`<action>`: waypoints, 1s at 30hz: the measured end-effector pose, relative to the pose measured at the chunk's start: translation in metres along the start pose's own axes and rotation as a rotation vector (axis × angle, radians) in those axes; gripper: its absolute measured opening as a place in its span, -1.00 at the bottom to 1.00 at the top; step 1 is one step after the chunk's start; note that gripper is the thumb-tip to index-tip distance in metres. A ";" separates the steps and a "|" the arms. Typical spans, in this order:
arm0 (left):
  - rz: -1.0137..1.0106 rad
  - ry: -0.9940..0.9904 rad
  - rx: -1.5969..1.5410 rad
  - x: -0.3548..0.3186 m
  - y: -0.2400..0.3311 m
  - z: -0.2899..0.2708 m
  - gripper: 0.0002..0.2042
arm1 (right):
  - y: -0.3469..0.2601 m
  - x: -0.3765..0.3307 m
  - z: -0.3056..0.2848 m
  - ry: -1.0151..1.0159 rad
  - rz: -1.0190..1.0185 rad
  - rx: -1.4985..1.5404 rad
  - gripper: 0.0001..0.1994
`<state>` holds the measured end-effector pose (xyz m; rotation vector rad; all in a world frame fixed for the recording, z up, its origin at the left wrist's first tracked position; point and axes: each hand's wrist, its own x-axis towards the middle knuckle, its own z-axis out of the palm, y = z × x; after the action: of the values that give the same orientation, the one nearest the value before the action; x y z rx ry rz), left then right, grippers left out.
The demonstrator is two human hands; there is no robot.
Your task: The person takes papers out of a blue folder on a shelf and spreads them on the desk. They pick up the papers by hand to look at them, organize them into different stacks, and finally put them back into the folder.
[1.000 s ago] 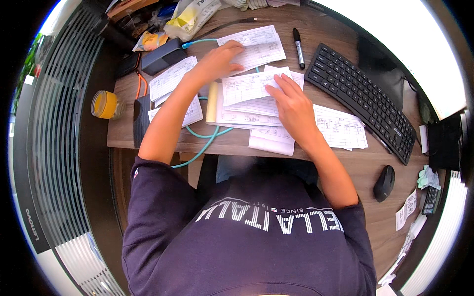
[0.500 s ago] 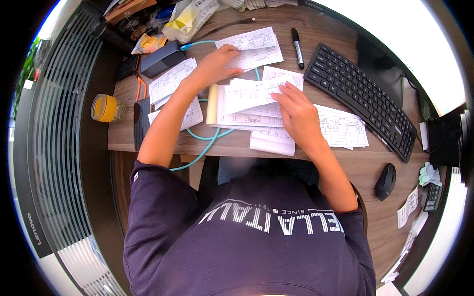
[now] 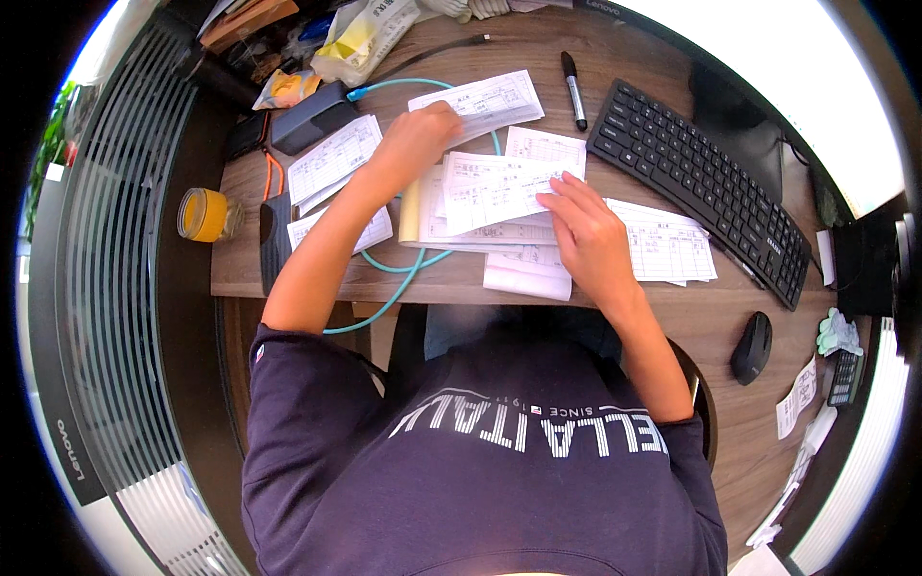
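Note:
My left hand (image 3: 419,142) is closed at the left end of a small stack of printed, handwritten paper slips (image 3: 495,98) at the back of the desk. Its fingertips are partly hidden. My right hand (image 3: 590,235) grips the right end of another paper slip (image 3: 490,195), which lies tilted over a pad of forms with a yellow binding edge (image 3: 410,213). More slips lie around the pad: one sheet (image 3: 545,144) behind it, a spread of forms (image 3: 663,245) to the right and a folded paper (image 3: 525,278) at the desk's front edge.
Left of the pad lie other slips (image 3: 334,158), a dark grey box (image 3: 312,117) and a teal cable (image 3: 408,278). A glass jar with a yellow band (image 3: 204,214) stands far left. A marker (image 3: 574,91), black keyboard (image 3: 701,187) and mouse (image 3: 751,348) lie to the right.
My left hand has moved down and its fingers have drawn together at the slips, whose raised top sheet now lies flatter. My right hand has shifted slightly down and right, and its slip is tilted differently.

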<state>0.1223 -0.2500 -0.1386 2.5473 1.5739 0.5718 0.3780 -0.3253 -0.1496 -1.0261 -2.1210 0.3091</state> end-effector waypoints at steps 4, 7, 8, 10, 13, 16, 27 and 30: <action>-0.099 0.009 -0.054 0.001 0.003 -0.004 -0.89 | 0.003 -0.005 0.003 0.033 -0.007 0.014 -0.77; -0.065 0.137 0.054 0.004 0.020 -0.011 -0.88 | 0.004 -0.009 0.006 0.084 0.008 0.029 -0.83; -0.006 0.200 0.051 -0.002 0.031 -0.017 -0.87 | -0.001 -0.008 0.008 0.078 0.035 0.039 -0.83; 0.170 0.183 0.116 -0.013 0.058 -0.024 -0.67 | -0.004 -0.007 0.009 0.079 0.042 0.027 -0.83; 0.247 -0.017 0.098 -0.025 0.095 -0.038 -0.50 | -0.007 -0.006 0.009 0.175 0.035 0.007 -0.84; 0.312 -0.084 0.133 -0.034 0.104 -0.037 -0.42 | -0.007 -0.010 0.006 0.191 0.041 -0.006 -0.85; 0.237 0.002 -0.039 -0.047 0.112 -0.022 -0.65 | 0.004 -0.021 -0.035 0.070 0.075 0.013 -0.64; 0.181 0.128 -0.041 -0.046 0.111 -0.020 -0.72 | 0.021 -0.046 -0.075 -0.206 0.104 -0.172 -0.52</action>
<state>0.1904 -0.3438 -0.1023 2.6886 1.3582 0.7914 0.4620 -0.3535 -0.1324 -1.2541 -2.3145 0.2972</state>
